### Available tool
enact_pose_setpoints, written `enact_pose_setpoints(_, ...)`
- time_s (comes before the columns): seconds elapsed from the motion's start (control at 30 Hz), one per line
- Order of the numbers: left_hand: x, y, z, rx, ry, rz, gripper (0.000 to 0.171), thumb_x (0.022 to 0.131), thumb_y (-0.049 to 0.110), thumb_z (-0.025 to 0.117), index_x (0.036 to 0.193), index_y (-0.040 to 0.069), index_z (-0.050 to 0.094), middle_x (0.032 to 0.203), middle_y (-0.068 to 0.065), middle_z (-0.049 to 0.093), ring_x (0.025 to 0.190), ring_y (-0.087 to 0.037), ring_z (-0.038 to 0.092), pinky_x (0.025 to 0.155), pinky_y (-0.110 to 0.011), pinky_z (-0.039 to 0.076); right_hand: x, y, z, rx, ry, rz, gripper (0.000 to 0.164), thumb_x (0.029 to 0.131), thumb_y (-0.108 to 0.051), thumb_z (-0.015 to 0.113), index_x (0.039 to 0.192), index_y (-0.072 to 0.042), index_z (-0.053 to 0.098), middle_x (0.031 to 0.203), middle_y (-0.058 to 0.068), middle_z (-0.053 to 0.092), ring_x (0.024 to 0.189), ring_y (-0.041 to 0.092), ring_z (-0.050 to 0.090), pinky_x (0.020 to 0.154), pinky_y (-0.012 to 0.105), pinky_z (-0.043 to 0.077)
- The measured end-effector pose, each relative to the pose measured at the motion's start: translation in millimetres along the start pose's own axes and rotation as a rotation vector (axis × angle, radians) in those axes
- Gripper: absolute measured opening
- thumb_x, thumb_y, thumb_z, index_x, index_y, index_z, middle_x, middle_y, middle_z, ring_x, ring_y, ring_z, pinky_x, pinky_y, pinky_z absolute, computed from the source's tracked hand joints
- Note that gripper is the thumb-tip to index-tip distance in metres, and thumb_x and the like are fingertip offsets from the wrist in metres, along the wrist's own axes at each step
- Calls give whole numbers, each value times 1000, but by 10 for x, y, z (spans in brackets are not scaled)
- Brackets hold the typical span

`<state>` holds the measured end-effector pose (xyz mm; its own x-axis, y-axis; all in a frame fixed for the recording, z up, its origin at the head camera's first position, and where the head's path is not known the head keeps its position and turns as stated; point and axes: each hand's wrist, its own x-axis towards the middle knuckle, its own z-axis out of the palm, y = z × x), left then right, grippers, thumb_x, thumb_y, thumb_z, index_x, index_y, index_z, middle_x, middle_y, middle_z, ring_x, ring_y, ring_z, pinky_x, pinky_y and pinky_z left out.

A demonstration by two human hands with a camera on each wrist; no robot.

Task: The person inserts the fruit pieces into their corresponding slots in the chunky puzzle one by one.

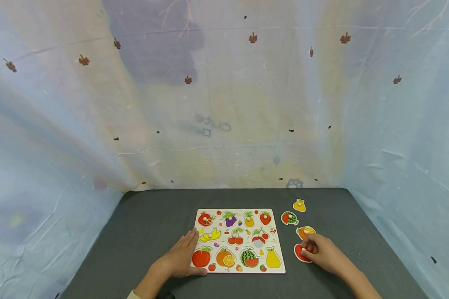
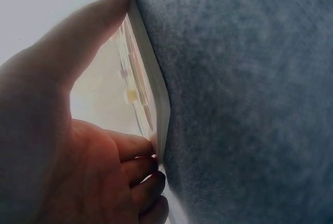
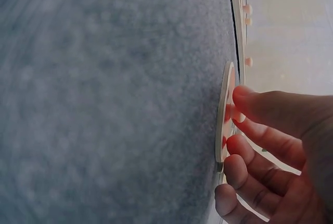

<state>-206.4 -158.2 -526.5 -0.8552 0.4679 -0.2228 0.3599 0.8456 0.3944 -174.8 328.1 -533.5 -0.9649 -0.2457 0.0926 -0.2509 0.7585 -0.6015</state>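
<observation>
A white fruit puzzle board [image 1: 243,269] lies on the dark table. My left hand [image 1: 181,255] rests at its near left corner, fingers straight along the left side and thumb at the near edge. In the left wrist view, the thumb and fingers touch the board's rim [image 2: 162,101]. Right of the board, my right hand [image 1: 323,251] pinches the small knob of a red fruit puzzle piece [image 1: 299,254] between thumb and index finger. The right wrist view shows this piece [image 3: 225,125] edge-on, close to the tabletop, with the other fingers loosely bent beside it.
Beyond the right hand lie an orange piece [image 1: 302,231], a watermelon piece [image 1: 289,218] and a pear piece [image 1: 299,205]. Knobbed pieces such as grapes [image 1: 230,220] and bananas [image 1: 210,235] sit in the board. Patterned curtains [image 1: 224,104] enclose the table [image 1: 146,224].
</observation>
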Motion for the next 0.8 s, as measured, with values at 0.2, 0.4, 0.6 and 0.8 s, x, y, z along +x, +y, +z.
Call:
enact_pose_setpoints(0.2,4,11,-5,1,-7,-15,125,82,62,87,166,-7,26,176,-23,22,162,-41,23,131,-59,21,8,-11,-17,-12,-17,75,21,90,-17,88,90,-14,67,80,-5,55,67,5,47,58,25,43)
enact_pose_setpoints(0.4,-1,17,0,-10,1,-25,127,80,61,89,166,-8,25,175,-23,22,161,-40,24,131,-59,22,17,8,-8,-21,-8,99,23,89,-18,89,89,-14,66,80,-4,55,67,6,48,59,25,43)
enact_pose_setpoints(0.6,3,2,11,-20,4,-21,127,80,60,89,166,-8,25,175,-23,22,161,-41,24,131,-59,22,32,12,11,-7,21,60,21,90,-16,88,91,-14,67,82,-5,55,69,4,48,59,24,44)
enact_pose_setpoints(0.8,9,-6,15,-10,-1,-23,127,81,62,88,166,-7,25,176,-23,22,162,-41,22,131,-59,22,75,-51,27,2,51,30,20,91,-14,87,95,-14,68,84,-5,56,70,4,49,61,24,47)
